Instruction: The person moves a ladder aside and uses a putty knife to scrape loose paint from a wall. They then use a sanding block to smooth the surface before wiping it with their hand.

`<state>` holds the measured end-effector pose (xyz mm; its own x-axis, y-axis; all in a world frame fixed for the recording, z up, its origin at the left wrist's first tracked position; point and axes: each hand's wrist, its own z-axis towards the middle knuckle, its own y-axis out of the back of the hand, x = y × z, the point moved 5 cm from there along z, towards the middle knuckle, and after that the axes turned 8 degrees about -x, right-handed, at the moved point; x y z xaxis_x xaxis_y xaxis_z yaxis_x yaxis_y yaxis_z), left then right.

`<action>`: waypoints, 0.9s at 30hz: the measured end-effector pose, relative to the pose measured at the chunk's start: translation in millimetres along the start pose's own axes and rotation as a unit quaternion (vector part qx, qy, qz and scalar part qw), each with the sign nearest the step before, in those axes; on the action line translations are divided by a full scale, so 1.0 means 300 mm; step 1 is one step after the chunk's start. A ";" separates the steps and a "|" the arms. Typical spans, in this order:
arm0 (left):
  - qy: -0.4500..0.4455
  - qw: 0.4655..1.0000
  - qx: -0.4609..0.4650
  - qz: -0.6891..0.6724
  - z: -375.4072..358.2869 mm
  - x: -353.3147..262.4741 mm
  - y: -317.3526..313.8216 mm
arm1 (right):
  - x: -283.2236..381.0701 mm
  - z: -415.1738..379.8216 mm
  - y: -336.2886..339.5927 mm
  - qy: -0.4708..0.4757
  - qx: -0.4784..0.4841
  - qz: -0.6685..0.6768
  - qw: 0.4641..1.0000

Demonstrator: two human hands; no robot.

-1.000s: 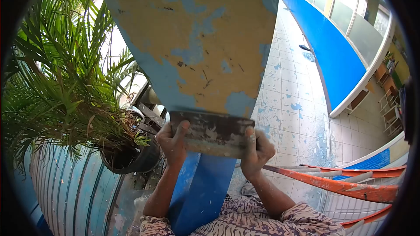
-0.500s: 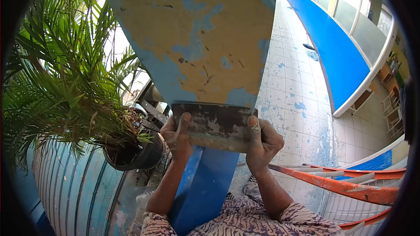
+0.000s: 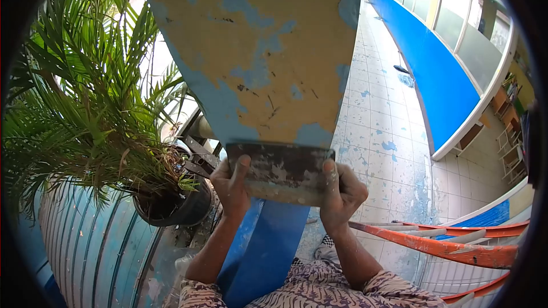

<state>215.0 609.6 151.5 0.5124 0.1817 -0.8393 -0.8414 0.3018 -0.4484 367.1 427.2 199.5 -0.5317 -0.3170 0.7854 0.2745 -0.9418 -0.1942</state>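
Observation:
A wide, dark scraper blade (image 3: 279, 172) with pale smears lies across the pillar. My left hand (image 3: 232, 187) grips its left end, thumb on the front face. The right end is held by my right hand (image 3: 342, 193), its thumb also on the front. Along its upper edge the blade meets or nearly meets the pillar (image 3: 274, 63), whose surface shows patchy tan and light blue paint. Below the blade the pillar's lower part (image 3: 265, 251) is bright blue. The fingers behind the blade are mostly hidden.
A potted palm (image 3: 191, 208) stands at the left above a ribbed blue surface (image 3: 103, 245). An orange ladder (image 3: 451, 246) lies at the lower right. Paint flakes dot the tiled floor (image 3: 377, 137). A blue wall with windows (image 3: 434, 74) runs along the right.
Both hands and the blade sit slightly lower in the view. The pillar's paint patches have also shifted a little down. The grip is the same.

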 end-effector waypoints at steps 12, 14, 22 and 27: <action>-0.009 1.000 -0.022 -0.009 -0.020 0.006 -0.014 | 0.036 0.029 -0.006 -0.027 0.010 0.007 1.000; 0.003 1.000 -0.019 -0.007 -0.010 0.031 -0.001 | 0.048 0.035 -0.005 -0.033 0.019 -0.011 0.999; 0.007 1.000 0.007 -0.028 -0.001 0.017 -0.022 | 0.070 0.054 -0.012 -0.025 0.009 -0.022 0.999; 0.015 0.998 -0.003 -0.063 0.064 -0.130 -0.100 | 0.198 0.189 -0.073 -0.002 0.014 0.013 1.000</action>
<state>223.5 611.5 203.6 0.6091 0.1154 -0.7847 -0.7716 0.3152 -0.5526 374.8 435.3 283.8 -0.5205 -0.3403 0.7831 0.3103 -0.9298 -0.1978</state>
